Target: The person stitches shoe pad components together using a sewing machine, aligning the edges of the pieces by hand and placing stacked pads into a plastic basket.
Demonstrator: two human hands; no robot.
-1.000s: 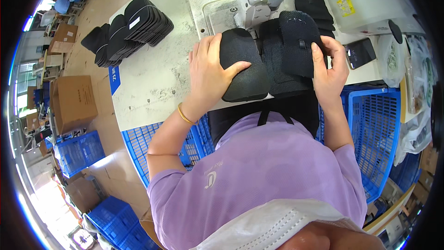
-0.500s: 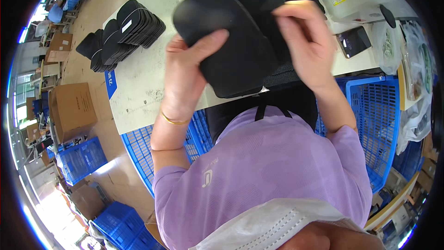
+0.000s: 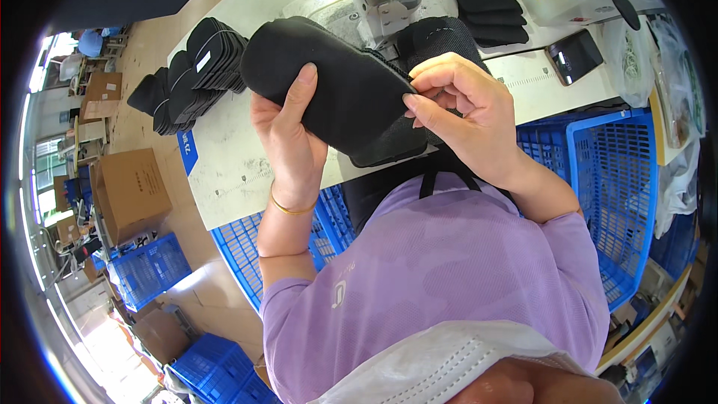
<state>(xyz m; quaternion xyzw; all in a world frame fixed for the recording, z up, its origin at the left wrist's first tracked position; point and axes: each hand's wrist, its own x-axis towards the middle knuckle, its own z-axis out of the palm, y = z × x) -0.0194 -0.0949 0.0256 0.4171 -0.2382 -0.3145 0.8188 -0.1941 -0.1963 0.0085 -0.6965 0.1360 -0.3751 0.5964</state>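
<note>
My left hand (image 3: 292, 135) grips a stack of black rounded fabric pieces (image 3: 336, 97), shaped like insoles, with the thumb on top and the fingers underneath. At the right edge of that stack, the thumb and fingers of my right hand (image 3: 464, 112) pinch the rim of the pieces. Behind my right hand another black textured piece (image 3: 441, 39) lies on the table, partly hidden. Just beyond the held stack stands the metal head of a sewing machine (image 3: 385, 0).
Tied bundles of black pieces (image 3: 217, 52) lie at the table's left edge. More black pieces (image 3: 486, 4) are stacked at the back right, near a phone (image 3: 574, 57). Blue crates (image 3: 609, 194) stand beside my lap. A cardboard box (image 3: 131, 194) is on the floor at left.
The held stack has shifted left and slightly down. My right hand has come down and left onto its edge. The sewing machine head now shows more fully.
</note>
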